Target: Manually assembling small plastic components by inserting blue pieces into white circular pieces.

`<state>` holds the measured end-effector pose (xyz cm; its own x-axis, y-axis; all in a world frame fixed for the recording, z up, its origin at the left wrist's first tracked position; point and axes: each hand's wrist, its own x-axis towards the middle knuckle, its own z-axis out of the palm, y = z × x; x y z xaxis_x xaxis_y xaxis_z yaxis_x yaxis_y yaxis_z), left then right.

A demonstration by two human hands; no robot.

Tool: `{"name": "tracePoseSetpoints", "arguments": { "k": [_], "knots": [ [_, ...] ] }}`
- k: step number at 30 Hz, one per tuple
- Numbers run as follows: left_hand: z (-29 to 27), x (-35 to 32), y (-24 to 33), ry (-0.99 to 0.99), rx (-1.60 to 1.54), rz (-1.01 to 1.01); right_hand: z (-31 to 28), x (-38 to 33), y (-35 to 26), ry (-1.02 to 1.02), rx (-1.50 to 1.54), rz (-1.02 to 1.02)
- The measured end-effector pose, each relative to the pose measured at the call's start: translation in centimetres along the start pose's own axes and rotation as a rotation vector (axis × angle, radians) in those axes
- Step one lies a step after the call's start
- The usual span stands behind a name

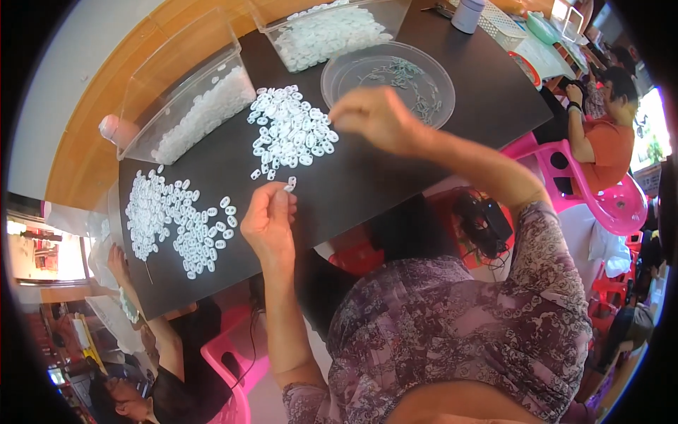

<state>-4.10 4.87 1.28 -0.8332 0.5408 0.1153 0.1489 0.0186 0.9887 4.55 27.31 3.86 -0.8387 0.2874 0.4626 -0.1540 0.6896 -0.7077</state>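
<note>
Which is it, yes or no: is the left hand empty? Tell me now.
No, the left hand pinches a small white piece between thumb and fingers.

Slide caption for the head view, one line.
Left hand pinching a white oval piece, right hand beside a pile of similar pieces on a dark table.

The right hand [378,120] is blurred, and whether its fingertips pinch anything at the right edge of the white heap [291,127] cannot be told. The left hand [268,219] covers the near end of a white oval piece [291,181]. The greyish bits [405,69] in the round tray [453,88] are too small to identify. The far clear bin [400,14] and, at near left, a black-shirted person [187,392] are cut off.
</note>
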Motion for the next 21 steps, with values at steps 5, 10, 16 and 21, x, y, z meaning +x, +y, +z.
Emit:
{"name": "tracePoseSetpoints", "arguments": {
  "k": [5, 10, 16, 21],
  "knots": [
    [1.3, -1.5, 0.2, -0.067, -0.24, -0.058, 4.5, -3.9, -3.3, 0.031, 0.088, -0.103],
    [2.3, -2.4, 1.0, -0.05, -0.384, -0.082, 6.5, -5.1, -3.9, 0.172, 0.015, -0.288],
    [2.3, -3.0, 0.3, -0.048, -0.553, -0.129, 6.2, -5.9, -4.7, 0.201, -0.225, -0.508],
    [2.0, -3.2, -0.1, -0.067, -0.598, -0.189, 4.2, -5.5, -3.3, 0.107, -0.308, -0.545]
  ]
}}
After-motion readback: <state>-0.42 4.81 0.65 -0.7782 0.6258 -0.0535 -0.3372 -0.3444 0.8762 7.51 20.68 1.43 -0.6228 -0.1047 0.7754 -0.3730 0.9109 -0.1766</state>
